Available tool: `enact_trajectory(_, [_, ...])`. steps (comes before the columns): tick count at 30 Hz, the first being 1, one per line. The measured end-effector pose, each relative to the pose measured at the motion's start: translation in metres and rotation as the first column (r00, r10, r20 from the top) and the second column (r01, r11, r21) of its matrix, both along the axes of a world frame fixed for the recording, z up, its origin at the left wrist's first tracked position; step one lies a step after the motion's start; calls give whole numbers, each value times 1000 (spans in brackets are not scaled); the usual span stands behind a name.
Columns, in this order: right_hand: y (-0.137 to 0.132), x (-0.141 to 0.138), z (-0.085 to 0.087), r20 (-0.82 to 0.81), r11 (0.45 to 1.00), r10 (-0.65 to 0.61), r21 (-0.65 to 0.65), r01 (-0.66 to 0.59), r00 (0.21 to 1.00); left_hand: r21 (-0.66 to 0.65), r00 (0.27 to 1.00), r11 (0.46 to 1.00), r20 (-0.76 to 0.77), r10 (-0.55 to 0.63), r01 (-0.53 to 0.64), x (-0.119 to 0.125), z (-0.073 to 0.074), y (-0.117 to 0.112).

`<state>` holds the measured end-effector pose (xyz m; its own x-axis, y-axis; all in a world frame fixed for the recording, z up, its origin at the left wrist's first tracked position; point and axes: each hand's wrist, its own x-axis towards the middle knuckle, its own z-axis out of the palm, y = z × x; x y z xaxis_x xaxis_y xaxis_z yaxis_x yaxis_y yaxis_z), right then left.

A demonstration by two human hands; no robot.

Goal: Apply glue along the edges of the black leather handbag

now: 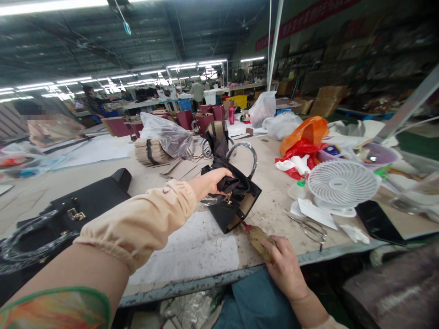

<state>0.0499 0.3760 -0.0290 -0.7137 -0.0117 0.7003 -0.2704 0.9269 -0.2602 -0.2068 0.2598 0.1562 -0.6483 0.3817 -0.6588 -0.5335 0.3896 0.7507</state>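
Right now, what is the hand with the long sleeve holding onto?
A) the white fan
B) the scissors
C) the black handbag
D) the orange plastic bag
C: the left hand grips the top of the black handbag, while the white fan sits apart, untouched.

Blk handbag (230, 201) tilted on table, flap open; glue-caked brush (255, 237) touching its btm corner.
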Motion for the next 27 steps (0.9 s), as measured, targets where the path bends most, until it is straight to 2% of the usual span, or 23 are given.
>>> enact_trajectory(8, [6, 1, 3, 15, 1000, 3, 9, -3, 1000, -22, 1000, 1000, -6, -2, 1, 5, 5, 2])
enact_trajectory(17, [13, 2, 6, -12, 980, 10, 201, -8, 1000, 8, 1000, 1000, -20, -7, 7, 8, 5, 1])
enact_trajectory(23, [22, 6, 16, -47, 971, 21, 237, -9, 999, 18, 1000, 1000, -11, -18, 19, 5, 3, 3])
enact_trajectory(27, [23, 6, 16, -32, 964, 9, 267, 0, 999, 23, 1000, 999, -5, -29, 29, 5, 2, 5])
